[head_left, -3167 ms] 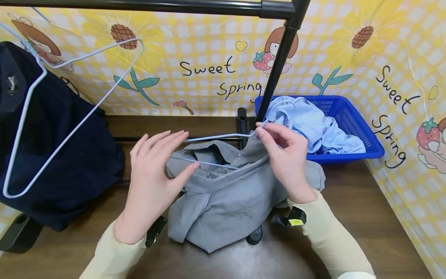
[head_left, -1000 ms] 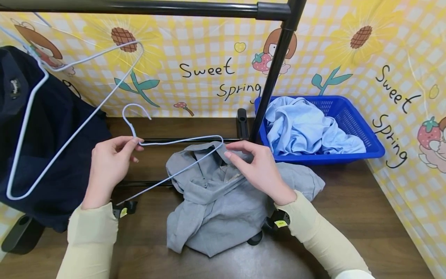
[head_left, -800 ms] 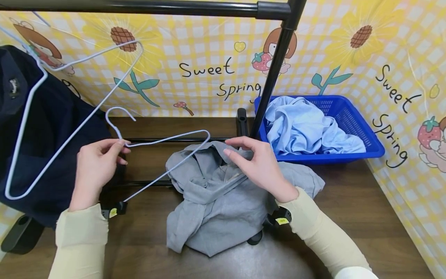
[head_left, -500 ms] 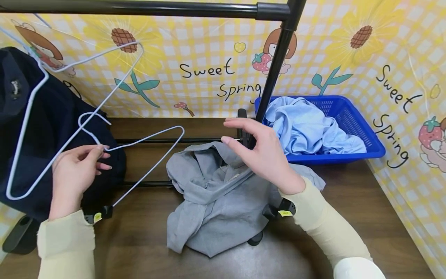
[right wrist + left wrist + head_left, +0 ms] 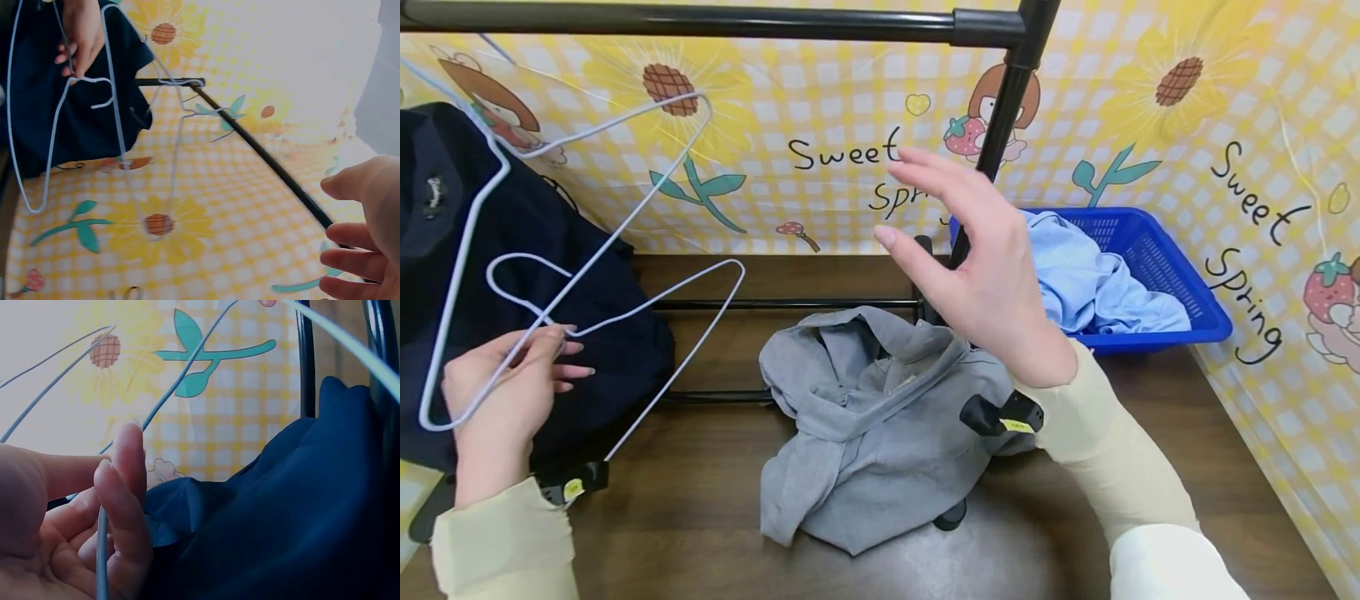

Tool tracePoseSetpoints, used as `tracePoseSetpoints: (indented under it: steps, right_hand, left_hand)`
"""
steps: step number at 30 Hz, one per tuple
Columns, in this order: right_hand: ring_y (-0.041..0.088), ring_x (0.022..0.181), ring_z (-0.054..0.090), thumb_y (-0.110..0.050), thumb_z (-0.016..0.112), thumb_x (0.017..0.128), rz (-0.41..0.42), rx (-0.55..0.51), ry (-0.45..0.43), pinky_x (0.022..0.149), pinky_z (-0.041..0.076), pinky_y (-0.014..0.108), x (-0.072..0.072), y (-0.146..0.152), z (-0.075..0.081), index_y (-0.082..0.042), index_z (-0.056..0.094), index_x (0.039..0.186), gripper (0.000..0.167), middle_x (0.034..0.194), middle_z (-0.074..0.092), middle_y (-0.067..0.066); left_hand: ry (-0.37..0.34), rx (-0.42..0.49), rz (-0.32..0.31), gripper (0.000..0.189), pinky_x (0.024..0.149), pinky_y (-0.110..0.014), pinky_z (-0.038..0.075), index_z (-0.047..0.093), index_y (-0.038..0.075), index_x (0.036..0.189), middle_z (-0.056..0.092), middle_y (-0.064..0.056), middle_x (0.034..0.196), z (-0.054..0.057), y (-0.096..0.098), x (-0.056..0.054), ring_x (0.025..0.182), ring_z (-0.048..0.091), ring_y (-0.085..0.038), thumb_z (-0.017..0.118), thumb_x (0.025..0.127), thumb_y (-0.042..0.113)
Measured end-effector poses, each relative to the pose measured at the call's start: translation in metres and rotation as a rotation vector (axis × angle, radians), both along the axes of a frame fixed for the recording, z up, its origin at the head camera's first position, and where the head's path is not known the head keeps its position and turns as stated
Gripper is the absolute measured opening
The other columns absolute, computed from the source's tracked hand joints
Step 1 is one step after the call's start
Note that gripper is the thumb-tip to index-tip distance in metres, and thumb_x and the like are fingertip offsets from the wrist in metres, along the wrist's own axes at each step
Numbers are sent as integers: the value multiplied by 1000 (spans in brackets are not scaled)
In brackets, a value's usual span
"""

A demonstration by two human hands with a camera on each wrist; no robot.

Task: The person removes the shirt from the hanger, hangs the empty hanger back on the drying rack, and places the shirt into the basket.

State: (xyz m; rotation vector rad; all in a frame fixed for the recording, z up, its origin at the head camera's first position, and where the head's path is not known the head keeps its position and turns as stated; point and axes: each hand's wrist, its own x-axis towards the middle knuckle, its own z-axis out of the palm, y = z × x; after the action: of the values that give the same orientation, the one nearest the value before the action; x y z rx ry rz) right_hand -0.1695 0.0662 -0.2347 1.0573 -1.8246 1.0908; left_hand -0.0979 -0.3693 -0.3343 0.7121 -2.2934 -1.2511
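My left hand [image 5: 505,383] pinches a pale blue wire hanger [image 5: 662,293] near the base of its hook, low on the left side of the head view. Its fingers [image 5: 125,487] show close up on the wire in the left wrist view. My right hand [image 5: 992,267] is raised near the rack's upright post, thumb and fingers spread, with nothing in it. Beneath it a crumpled grey garment [image 5: 880,433] lies on the floor. A second hanger [image 5: 613,229] hangs in front of the left hand, and a dark navy garment [image 5: 587,308] hangs behind.
The black rack's top bar [image 5: 775,23] crosses above, joined to a slanting post [image 5: 1006,100]. A blue basket [image 5: 1202,321] with light blue cloth [image 5: 1090,283] stands at right. Lower rack bars [image 5: 790,304] run near the floor. Patterned cloth covers the walls.
The hanger has come away from the grey garment and moved left in my left hand. My right hand has let go of the hanger and risen. The grey garment stays on the floor.
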Motion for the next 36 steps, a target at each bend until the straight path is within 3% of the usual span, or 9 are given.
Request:
tracePoseSetpoints:
  steps: [7, 12, 17, 21, 25, 31, 35, 36]
  right_hand:
    - [28, 133, 50, -14, 77, 90, -50, -46, 340, 112, 34, 42, -13, -9, 38, 9, 65, 125, 43, 132, 61, 26]
    - [26, 134, 47, -24, 71, 97, -163, -16, 458, 116, 28, 38, -29, -16, 61, 7, 66, 127, 43, 131, 62, 24]
    - [25, 132, 49, -33, 60, 103, -250, 67, 436, 116, 25, 34, -41, -23, 74, 3, 67, 129, 44, 133, 64, 17]
    - [27, 138, 43, -42, 49, 107, -345, 195, 332, 118, 18, 32, -48, -29, 79, -4, 64, 137, 51, 143, 58, 11]
    - [23, 139, 43, -44, 42, 109, -419, 274, 275, 118, 17, 33, -55, -37, 79, -8, 63, 140, 51, 145, 57, 6]
    - [17, 131, 52, -37, 40, 111, -444, 229, 290, 112, 26, 32, -61, -43, 78, -11, 70, 131, 44, 133, 66, 1]
    - [17, 129, 53, -34, 41, 111, -426, 208, 311, 112, 27, 31, -62, -44, 77, -12, 71, 130, 42, 132, 67, 0]
    - [17, 130, 53, -33, 41, 111, -423, 206, 314, 112, 26, 31, -62, -44, 77, -13, 71, 131, 41, 132, 67, 0]
  left_hand:
    - [126, 49, 81, 17, 52, -10, 48, 74, 13, 114, 66, 23, 78, 10, 2, 5, 53, 64, 4, 66, 101, 22]
    - [168, -2, 77, 24, 56, -8, 47, 72, 12, 124, 65, 23, 84, 10, 11, 16, 56, 63, 8, 61, 104, 21]
    - [310, -22, 13, 22, 53, -9, 48, 74, 5, 120, 69, 20, 82, 7, 19, 23, 54, 64, 6, 63, 102, 14]
    - [390, -24, 7, 15, 48, -12, 48, 78, 4, 105, 71, 15, 76, 8, 17, 26, 49, 64, 2, 71, 97, 14]
    - [451, 101, 10, 10, 49, -12, 48, 78, 8, 103, 72, 12, 75, 12, 13, 30, 48, 64, 1, 71, 96, 10]
    - [577, 353, 10, 13, 53, -10, 49, 74, 10, 107, 74, 6, 81, 19, -1, 29, 52, 66, -1, 67, 98, 4]
    - [408, 199, -3, 20, 58, -5, 45, 64, 26, 109, 66, 20, 88, 31, -12, 29, 56, 61, 9, 51, 107, 10]
    - [350, 123, -2, 21, 60, -4, 43, 60, 29, 112, 63, 24, 90, 33, -15, 28, 58, 59, 11, 47, 108, 12]
